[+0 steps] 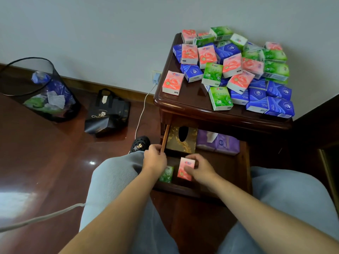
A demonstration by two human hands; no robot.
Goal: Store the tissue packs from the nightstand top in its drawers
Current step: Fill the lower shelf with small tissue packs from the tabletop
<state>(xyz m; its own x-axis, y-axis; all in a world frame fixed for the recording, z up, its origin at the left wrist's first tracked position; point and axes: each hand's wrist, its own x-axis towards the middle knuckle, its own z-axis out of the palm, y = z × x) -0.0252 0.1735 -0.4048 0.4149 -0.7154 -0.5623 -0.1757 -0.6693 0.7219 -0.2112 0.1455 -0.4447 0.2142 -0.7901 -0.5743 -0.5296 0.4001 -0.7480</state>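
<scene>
Item 1, pink tissue pack (185, 169): held upright in your right hand (199, 171), fingers curled over its right edge and top, inside the lower open drawer (176, 187) of the nightstand (192, 105).

Item 2, green tissue pack (167, 174): lying in the same drawer, just left of the pink one and partly hidden under your left hand (155, 159).

Item 3, left hand: fingers curled around the thin wooden side edge of the upper drawer (166, 138), at its front left corner. Your forearm reaches in from lower left, over your grey-trousered knee (117, 173).

Item 4, right hand: forearm comes in from lower right, wrist bent down into the lower drawer.

Item 5, upper drawer contents: a gold tissue box (181, 139) on the left, touching a purple soft tissue pack (218, 143) on the right.

Item 6, nightstand top: a loose pile of tissue packs (238, 70) in pink, green and blue, well above both your hands, heaped toward the back right; one pink pack (173, 82) lies apart near the front left corner.

Item 7, floor to your left: a mesh wastebasket (42, 90), a black bag (107, 114), a white cable (141, 114) running to a wall plug (156, 78).
</scene>
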